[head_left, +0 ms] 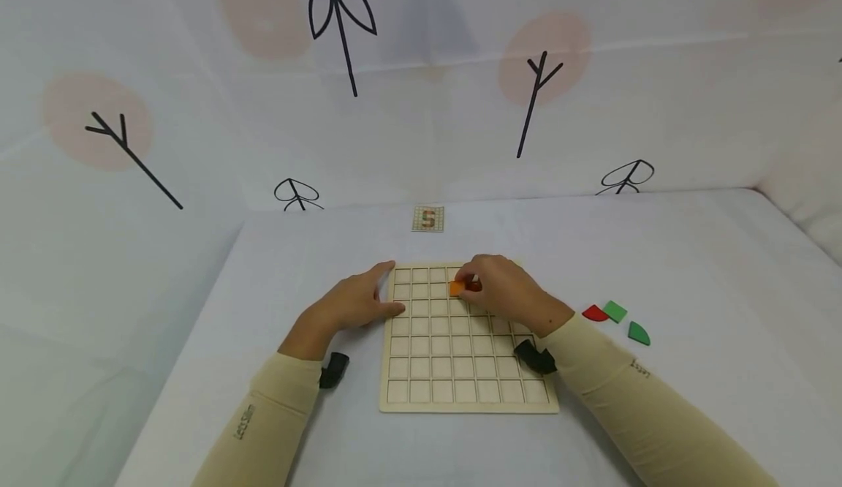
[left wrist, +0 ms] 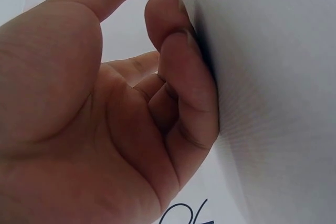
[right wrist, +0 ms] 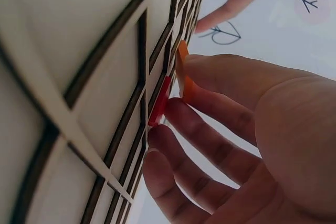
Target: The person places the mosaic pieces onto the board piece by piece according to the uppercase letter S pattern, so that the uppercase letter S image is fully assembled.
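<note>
A wooden grid board (head_left: 441, 346) lies flat on the white cloth. Between thumb and fingers my right hand (head_left: 506, 289) pinches an orange piece (head_left: 456, 288) at the board's upper part; the right wrist view shows this orange piece (right wrist: 184, 72) tilted against the grid. Just beside it a red piece (right wrist: 159, 102) sits on the board, partly covered by my fingers in the head view. My left hand (head_left: 355, 301) rests at the board's left edge, thumb on the board. In the left wrist view the fingers of that hand (left wrist: 131, 98) are bent, touching the board's edge.
Right of the board lie a red quarter-round piece (head_left: 595, 314), a green square (head_left: 615, 311) and a green quarter-round piece (head_left: 639, 333). Behind the board is a small card (head_left: 428, 219) with an S-shaped pattern on a grid. A patterned cloth wall stands at the back.
</note>
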The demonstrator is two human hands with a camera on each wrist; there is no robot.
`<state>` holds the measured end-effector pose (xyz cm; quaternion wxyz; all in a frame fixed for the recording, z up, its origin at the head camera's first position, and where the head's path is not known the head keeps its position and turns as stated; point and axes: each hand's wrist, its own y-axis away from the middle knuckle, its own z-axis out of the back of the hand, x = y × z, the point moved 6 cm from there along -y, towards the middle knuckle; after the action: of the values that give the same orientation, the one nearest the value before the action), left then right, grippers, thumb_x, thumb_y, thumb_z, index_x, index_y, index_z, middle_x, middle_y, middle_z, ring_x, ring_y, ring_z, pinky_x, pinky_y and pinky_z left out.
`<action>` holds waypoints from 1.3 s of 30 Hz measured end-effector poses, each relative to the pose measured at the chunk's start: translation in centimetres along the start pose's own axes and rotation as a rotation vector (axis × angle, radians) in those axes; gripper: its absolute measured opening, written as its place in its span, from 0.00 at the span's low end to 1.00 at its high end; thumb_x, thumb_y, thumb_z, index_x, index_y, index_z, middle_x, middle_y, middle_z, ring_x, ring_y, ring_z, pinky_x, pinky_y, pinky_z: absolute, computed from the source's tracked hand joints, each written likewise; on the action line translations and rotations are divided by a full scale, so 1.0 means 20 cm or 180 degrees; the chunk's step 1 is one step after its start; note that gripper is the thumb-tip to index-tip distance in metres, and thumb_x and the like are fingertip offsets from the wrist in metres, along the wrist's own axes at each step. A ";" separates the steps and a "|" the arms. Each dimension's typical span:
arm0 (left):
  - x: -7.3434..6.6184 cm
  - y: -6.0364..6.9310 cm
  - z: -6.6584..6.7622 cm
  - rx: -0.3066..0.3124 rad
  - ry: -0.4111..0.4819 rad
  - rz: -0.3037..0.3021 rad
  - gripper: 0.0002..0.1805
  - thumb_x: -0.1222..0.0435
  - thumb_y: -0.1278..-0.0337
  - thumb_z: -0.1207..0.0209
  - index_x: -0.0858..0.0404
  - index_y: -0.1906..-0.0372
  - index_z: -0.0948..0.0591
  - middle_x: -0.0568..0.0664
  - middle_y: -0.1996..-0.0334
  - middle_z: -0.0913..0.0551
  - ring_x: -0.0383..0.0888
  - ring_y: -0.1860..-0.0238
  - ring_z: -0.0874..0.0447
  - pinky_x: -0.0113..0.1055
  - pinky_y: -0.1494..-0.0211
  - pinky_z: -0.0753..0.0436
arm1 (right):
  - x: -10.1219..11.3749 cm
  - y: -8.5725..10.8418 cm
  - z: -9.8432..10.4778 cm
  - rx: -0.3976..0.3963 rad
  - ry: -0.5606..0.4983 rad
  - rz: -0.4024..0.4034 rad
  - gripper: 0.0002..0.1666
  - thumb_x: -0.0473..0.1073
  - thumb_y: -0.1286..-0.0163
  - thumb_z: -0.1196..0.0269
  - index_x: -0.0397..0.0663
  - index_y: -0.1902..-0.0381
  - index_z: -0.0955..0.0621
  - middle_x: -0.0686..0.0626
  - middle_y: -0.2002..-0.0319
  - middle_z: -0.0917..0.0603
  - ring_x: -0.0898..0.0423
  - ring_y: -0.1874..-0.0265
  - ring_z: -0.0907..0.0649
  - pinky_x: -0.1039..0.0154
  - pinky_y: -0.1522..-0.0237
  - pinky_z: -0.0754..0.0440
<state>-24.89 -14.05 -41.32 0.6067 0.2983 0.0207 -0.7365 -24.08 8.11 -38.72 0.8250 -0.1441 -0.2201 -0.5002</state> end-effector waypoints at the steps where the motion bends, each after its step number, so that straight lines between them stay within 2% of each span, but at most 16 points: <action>1: 0.00 0.00 0.00 0.0000 0.0006 -0.0002 0.50 0.44 0.43 0.33 0.47 0.20 0.46 0.48 0.72 0.25 0.43 0.70 0.27 0.38 0.61 0.29 | 0.00 0.00 0.00 0.0006 0.0018 0.0017 0.13 0.39 0.35 0.30 0.43 0.53 0.13 0.48 0.60 0.14 0.56 0.63 0.16 0.60 0.59 0.17; 8: 0.00 0.00 0.00 -0.0008 0.0061 -0.0028 0.49 0.45 0.43 0.33 0.47 0.21 0.45 0.48 0.72 0.25 0.42 0.72 0.27 0.37 0.64 0.29 | 0.00 0.00 -0.01 -0.0009 0.0168 0.0123 0.12 0.40 0.35 0.29 0.44 0.55 0.12 0.49 0.61 0.17 0.58 0.68 0.21 0.63 0.64 0.20; 13: 0.00 0.00 0.00 -0.0001 0.0101 -0.0022 0.49 0.45 0.43 0.33 0.48 0.21 0.45 0.48 0.73 0.23 0.42 0.73 0.27 0.37 0.66 0.29 | 0.00 0.00 -0.01 0.0001 0.0243 0.0168 0.12 0.41 0.36 0.29 0.45 0.55 0.13 0.49 0.61 0.17 0.57 0.66 0.21 0.63 0.63 0.20; 26: 0.01 -0.01 0.00 0.0007 0.0112 -0.0017 0.49 0.46 0.43 0.32 0.48 0.21 0.45 0.48 0.74 0.22 0.42 0.74 0.26 0.36 0.68 0.28 | 0.00 0.00 -0.01 0.0029 0.0119 0.0148 0.12 0.39 0.35 0.30 0.44 0.54 0.13 0.48 0.60 0.17 0.57 0.65 0.20 0.62 0.61 0.20; 39: 0.01 -0.01 0.01 0.0043 0.0136 -0.0007 0.48 0.46 0.42 0.33 0.46 0.21 0.45 0.48 0.75 0.20 0.41 0.76 0.25 0.35 0.70 0.29 | 0.00 0.00 -0.01 0.0071 0.0211 0.0149 0.13 0.41 0.34 0.31 0.44 0.52 0.13 0.48 0.60 0.18 0.57 0.66 0.22 0.62 0.62 0.21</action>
<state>-25.09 -14.20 -41.33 0.6033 0.3179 0.0290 -0.7308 -24.09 8.00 -38.82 0.8449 -0.1234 -0.1947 -0.4828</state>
